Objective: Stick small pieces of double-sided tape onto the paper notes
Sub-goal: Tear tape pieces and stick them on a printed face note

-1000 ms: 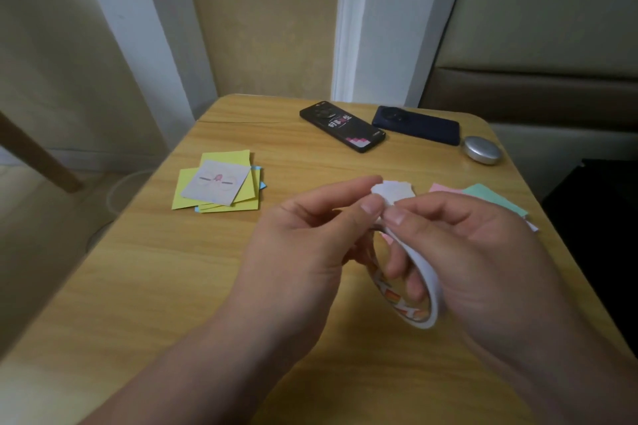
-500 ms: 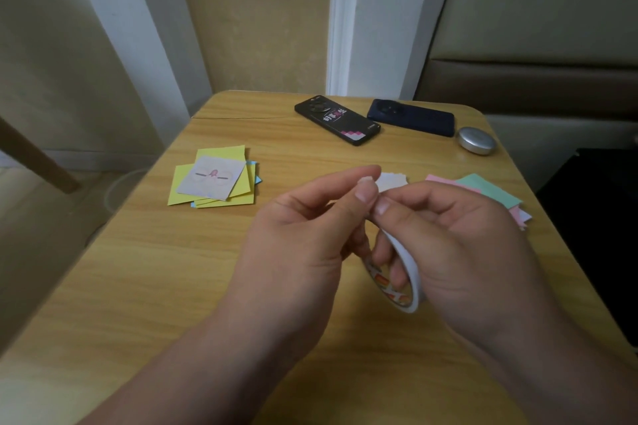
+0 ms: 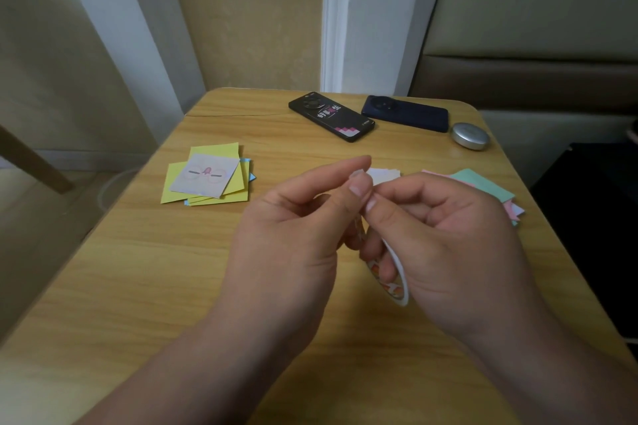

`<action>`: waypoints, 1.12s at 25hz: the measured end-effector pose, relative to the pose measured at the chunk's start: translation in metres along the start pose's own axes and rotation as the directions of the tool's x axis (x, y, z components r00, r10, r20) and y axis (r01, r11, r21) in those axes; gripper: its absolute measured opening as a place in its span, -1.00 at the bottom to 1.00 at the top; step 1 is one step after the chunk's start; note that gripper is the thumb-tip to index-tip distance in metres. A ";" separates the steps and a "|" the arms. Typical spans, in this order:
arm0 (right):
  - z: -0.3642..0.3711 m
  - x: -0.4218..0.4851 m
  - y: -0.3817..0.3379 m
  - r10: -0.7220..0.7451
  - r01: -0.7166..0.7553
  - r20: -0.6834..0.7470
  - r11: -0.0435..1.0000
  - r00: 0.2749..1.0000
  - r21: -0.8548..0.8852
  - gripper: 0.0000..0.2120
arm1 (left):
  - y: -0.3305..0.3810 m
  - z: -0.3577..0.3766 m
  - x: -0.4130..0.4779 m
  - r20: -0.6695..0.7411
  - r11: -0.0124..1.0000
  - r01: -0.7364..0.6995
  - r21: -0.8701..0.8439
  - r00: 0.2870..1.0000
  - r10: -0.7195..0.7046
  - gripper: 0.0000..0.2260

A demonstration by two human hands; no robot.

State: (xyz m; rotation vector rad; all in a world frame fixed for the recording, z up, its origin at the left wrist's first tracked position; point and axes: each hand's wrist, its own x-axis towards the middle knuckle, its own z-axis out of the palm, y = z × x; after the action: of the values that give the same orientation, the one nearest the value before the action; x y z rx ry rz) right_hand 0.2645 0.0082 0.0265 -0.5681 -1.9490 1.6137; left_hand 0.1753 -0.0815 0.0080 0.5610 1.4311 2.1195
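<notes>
Two hands at work above counter point(image 3: 138, 269). Right hand point(image 3: 448, 238): fingers curled round tape roll point(image 3: 397, 283). Left hand point(image 3: 286, 235): fingers pinching the roll's free end. Paper notes: yellow stack point(image 3: 207, 183) left, pastel stack point(image 3: 483, 183) right. Risk: torn piece may cling to fingertips, fold onto itself.

Well beyond the grip on the wooden table point(image 3: 138, 269), a black phone point(image 3: 331, 116) lies face down, a dark blue phone point(image 3: 405, 113) just right of it, then a silver oval case point(image 3: 470, 136).
</notes>
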 end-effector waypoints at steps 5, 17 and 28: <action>0.000 0.000 0.003 -0.007 0.007 -0.006 1.000 1.000 -0.001 -0.86 | 0.003 0.001 0.001 -0.020 0.998 0.027 -0.061 0.999 -0.028 -0.64; 0.002 -0.003 0.012 -0.295 0.271 -0.059 0.928 0.954 -0.254 -0.83 | 0.002 0.004 -0.004 -0.144 1.000 0.005 -0.003 0.990 -0.005 -0.85; 0.018 -0.030 0.019 -0.547 0.613 0.330 0.485 0.769 -0.624 -0.83 | 0.011 -0.018 0.024 -0.205 0.955 0.258 -0.145 0.937 -0.284 -0.90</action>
State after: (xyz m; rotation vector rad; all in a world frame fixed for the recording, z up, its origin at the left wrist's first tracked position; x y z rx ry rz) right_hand 0.2753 -0.0202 0.0011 -0.0379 -2.4473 0.4163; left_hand 0.1435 -0.0832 0.0133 0.0726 1.3996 2.0727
